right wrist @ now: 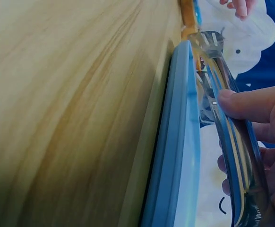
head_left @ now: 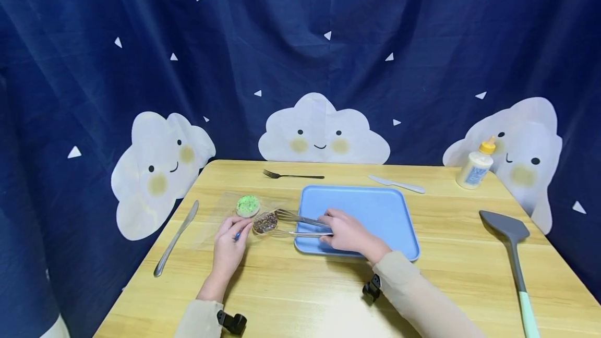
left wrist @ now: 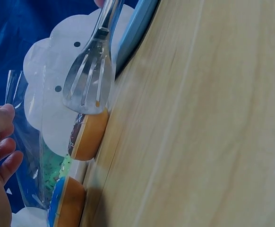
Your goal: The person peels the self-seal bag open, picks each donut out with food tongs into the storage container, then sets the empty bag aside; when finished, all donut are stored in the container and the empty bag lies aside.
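My left hand (head_left: pixel 229 246) pinches the edge of a clear plastic bag (left wrist: pixel 26 118) between thumb and fingers. Beside it sit a chocolate donut with sprinkles (head_left: pixel 265 223), a green-topped donut (head_left: pixel 248 206) and a blue-topped donut (left wrist: pixel 67 202), the last mostly hidden under the hand in the head view. The right hand (head_left: pixel 348 231) grips metal tongs (right wrist: pixel 232 123) with slotted ends. These tongs are spread apart, their tips right at the chocolate donut. A blue tray (head_left: pixel 375 213) lies beneath the right hand.
Left of the bag lies a table knife (head_left: pixel 176 239). A dark fork (head_left: pixel 296 176) and another knife (head_left: pixel 396 183) lie behind the tray. At the right are a white bottle with a yellow cap (head_left: pixel 476 166) and a grey spatula with a mint handle (head_left: pixel 514 254).
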Motion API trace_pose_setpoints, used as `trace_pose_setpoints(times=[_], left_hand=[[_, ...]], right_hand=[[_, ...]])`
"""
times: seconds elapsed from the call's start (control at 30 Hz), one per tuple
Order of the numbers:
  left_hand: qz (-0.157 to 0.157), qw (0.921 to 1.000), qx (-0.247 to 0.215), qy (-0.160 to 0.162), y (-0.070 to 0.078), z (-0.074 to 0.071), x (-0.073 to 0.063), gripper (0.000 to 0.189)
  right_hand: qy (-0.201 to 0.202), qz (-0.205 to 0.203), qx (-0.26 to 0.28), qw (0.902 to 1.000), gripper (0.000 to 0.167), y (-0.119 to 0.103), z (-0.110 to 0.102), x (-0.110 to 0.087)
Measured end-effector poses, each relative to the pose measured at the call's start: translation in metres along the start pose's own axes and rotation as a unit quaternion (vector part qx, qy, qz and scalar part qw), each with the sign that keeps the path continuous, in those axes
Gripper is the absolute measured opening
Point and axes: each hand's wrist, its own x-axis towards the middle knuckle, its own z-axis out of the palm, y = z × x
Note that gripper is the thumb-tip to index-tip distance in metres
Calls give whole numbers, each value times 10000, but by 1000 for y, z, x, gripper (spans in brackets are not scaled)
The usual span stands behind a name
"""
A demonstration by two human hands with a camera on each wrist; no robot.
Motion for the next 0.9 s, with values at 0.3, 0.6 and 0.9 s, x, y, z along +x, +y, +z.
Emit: trace_pose_setpoints(times=[0.3,0.6,0.9], left_hand=[[-164,9996,146,-158,1,1,0,14],[18,9994,301,-140,1,4,-1,13],[28,9995,271,-136,-2,3,-2,15]], right_hand=[[-27,-86,-93,9999,50,1,6,1],[-74,7,54,10000,50,-1,13,3],[-18,93,228,9997,50,-2,15,0]])
